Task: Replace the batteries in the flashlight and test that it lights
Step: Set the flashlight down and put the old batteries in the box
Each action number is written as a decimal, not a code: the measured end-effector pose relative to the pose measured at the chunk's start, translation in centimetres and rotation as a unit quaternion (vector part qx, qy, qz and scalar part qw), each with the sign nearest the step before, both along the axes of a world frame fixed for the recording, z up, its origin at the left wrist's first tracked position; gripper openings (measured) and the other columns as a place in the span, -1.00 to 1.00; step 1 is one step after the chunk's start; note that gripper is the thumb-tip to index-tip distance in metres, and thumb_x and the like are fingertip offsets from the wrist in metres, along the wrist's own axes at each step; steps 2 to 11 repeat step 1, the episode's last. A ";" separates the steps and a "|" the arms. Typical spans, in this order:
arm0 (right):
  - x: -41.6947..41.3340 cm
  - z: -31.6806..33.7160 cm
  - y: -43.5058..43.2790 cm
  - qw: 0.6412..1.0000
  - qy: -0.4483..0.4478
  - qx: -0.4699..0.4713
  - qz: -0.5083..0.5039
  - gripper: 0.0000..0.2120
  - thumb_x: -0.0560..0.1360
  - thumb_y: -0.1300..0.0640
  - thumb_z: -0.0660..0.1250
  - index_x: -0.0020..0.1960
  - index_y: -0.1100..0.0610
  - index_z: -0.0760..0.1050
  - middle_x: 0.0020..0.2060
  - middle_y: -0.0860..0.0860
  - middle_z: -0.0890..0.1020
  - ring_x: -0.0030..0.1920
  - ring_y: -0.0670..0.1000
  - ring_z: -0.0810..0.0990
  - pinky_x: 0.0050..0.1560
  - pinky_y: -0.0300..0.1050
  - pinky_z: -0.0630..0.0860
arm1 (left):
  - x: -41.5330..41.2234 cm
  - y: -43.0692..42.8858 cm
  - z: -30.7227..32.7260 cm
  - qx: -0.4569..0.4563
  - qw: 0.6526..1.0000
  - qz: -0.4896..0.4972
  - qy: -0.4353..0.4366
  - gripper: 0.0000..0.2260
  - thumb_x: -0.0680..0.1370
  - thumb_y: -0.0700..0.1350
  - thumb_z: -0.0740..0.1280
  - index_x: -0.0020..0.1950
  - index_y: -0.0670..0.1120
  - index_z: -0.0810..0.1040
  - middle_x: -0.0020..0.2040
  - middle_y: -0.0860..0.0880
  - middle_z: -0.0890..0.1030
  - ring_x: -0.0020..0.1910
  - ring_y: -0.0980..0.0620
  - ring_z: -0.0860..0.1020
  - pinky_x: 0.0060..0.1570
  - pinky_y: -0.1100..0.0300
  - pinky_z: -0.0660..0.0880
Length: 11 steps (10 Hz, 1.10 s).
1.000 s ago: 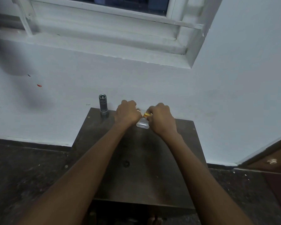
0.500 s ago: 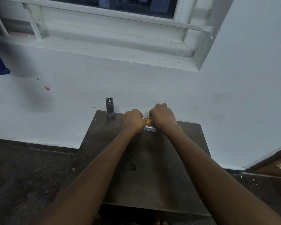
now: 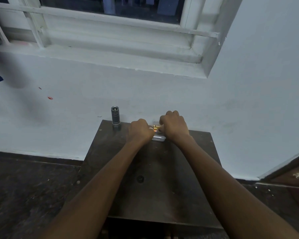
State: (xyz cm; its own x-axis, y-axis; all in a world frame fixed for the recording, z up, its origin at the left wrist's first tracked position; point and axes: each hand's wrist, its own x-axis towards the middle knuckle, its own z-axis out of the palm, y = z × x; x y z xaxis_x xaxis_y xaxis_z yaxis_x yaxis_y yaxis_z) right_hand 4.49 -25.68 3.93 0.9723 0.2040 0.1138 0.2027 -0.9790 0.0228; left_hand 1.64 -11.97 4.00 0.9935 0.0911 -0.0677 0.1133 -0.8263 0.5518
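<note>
A grey metal flashlight (image 3: 115,115) stands upright at the far left corner of a small dark table (image 3: 150,178). To its right, my left hand (image 3: 140,131) and my right hand (image 3: 173,125) meet over a clear plastic case (image 3: 158,138) lying on the table. Between the fingertips shows a small gold and orange battery (image 3: 156,127). Both hands are closed around the case and battery; which fingers hold which is hidden.
The table stands against a white wall (image 3: 231,100) below a window sill (image 3: 110,54). Dark stone floor (image 3: 24,187) lies on both sides. A brown door edge (image 3: 293,171) is at the right.
My right hand has shifted slightly up and back over the case, exposing more of the battery. The camera has tilted so the hands sit lower against the wall.
</note>
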 end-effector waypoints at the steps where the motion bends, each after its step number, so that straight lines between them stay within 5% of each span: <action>1: -1.4 1.3 -1.0 0.999 -0.025 0.034 -0.015 -0.78 0.58 0.03 0.30 0.08 0.15 0.59 0.03 0.10 0.58 0.11 0.15 0.49 0.02 0.02 0.48 | -1.2 0.7 1.4 0.052 0.998 0.008 -0.017 -0.78 0.57 0.01 0.25 0.05 -0.10 0.58 0.01 -0.08 0.63 0.01 -0.12 0.58 -0.17 0.12 0.42; 11: -1.4 1.3 -1.0 0.999 -0.025 0.034 -0.015 -0.78 0.58 0.03 0.30 0.08 0.15 0.59 0.03 0.10 0.58 0.11 0.15 0.49 0.02 0.02 0.48 | -1.2 0.7 1.4 0.052 0.998 0.008 -0.017 -0.78 0.57 0.01 0.25 0.05 -0.10 0.58 0.01 -0.08 0.63 0.01 -0.12 0.58 -0.17 0.12 0.42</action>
